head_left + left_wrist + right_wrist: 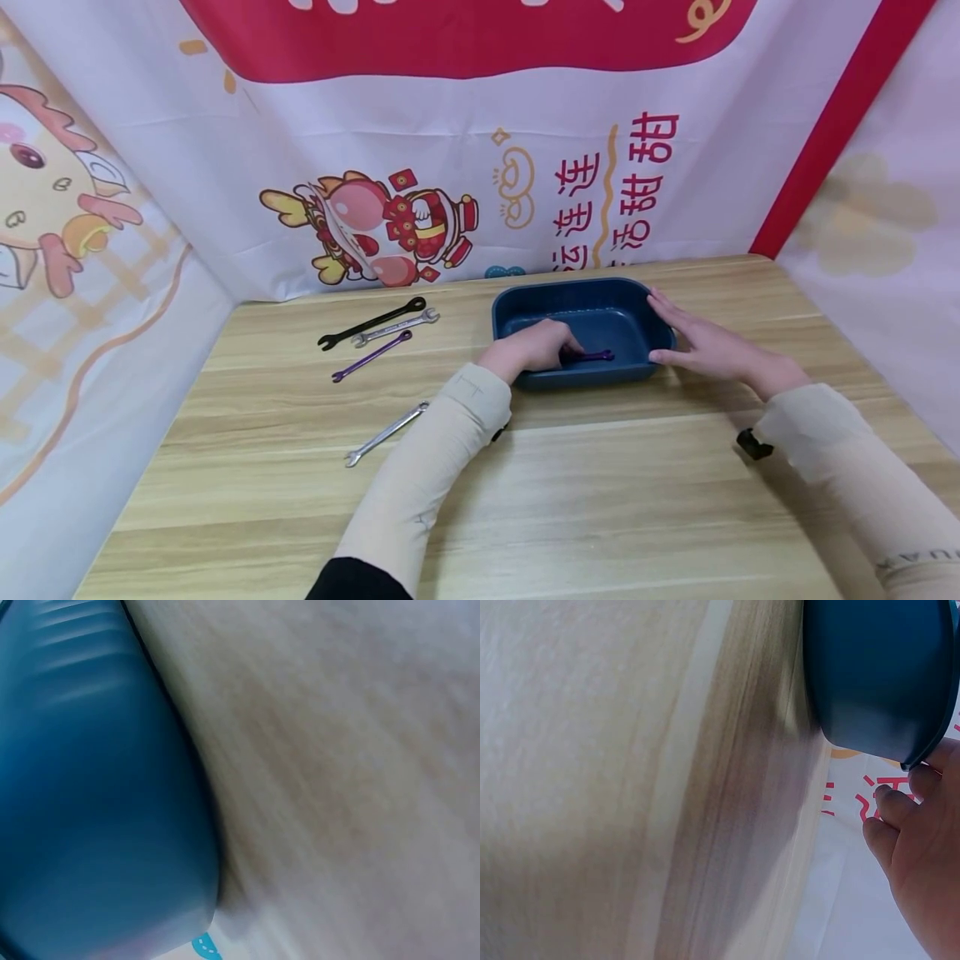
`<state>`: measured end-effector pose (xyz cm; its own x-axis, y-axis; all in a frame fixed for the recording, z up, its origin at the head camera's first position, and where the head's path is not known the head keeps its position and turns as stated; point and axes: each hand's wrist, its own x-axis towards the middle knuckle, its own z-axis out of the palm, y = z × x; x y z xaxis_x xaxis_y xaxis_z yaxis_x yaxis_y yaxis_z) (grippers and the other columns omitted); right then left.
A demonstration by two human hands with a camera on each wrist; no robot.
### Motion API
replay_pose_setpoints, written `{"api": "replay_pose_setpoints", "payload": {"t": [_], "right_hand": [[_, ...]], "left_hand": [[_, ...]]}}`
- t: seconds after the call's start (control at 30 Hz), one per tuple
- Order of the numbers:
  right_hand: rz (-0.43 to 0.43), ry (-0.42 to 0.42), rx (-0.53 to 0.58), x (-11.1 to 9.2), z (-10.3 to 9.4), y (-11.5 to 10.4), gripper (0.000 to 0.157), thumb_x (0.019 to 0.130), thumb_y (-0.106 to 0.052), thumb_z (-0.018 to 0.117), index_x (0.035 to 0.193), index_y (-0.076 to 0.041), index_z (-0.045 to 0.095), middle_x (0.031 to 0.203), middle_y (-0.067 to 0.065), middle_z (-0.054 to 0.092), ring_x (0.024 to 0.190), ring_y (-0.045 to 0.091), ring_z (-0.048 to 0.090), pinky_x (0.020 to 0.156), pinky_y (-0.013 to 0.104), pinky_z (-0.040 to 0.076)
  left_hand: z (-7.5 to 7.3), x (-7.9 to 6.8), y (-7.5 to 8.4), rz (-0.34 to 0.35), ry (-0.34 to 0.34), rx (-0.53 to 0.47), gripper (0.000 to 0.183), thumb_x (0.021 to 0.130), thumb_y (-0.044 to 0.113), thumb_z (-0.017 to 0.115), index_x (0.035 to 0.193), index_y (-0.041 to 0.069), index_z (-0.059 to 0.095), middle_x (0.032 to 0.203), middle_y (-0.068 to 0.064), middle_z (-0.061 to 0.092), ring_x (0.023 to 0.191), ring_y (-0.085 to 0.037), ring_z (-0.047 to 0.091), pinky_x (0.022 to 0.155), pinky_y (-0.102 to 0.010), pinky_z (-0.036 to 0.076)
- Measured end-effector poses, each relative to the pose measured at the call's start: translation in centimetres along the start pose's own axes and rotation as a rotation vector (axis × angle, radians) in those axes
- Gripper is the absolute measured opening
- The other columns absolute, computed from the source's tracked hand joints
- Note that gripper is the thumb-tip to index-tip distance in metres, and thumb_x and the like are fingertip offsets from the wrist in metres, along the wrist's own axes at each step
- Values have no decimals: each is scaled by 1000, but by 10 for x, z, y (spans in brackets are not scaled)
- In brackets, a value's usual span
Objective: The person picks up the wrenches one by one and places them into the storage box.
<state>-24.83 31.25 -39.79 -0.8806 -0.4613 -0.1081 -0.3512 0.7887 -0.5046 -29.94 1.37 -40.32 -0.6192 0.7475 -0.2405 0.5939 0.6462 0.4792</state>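
Note:
Inside a dark blue plastic tub (581,379), my left hand (532,346) holds a purple combination wrench (598,356) by one end; its other end shows near the tub floor. The wrench and fingertips are hidden in the left wrist view, where the outer wall of the tub (105,795) fills the left side. My right hand (705,346) grips the right end of the tub, thumb and fingers spread along the rim. In the right wrist view that hand (934,847) meets the tub's rim (922,754), with several fingers bent beside it.
Left on the wooden table (600,500) lie a black wrench (371,323), a silver wrench (395,327) and a second purple wrench (372,357). Another silver wrench (386,434) lies nearer, beside my left forearm. A printed cloth (450,117) hangs behind the table.

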Motion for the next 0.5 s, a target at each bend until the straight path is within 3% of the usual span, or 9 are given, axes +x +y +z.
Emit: {"api": "replay_pose_setpoints", "payload": {"t": [0.5], "right_hand": [[-2,3,-4,-1,0,-2,95,99,-38,67,165,-8,5,170,19,1,150,50,13,113,68,23]], "left_hand": [[-2,-5,3,3,-35,-30,45,96,-6,65,135,16,69,134,-1,66,120,-10,58,103,-29,47]]}}
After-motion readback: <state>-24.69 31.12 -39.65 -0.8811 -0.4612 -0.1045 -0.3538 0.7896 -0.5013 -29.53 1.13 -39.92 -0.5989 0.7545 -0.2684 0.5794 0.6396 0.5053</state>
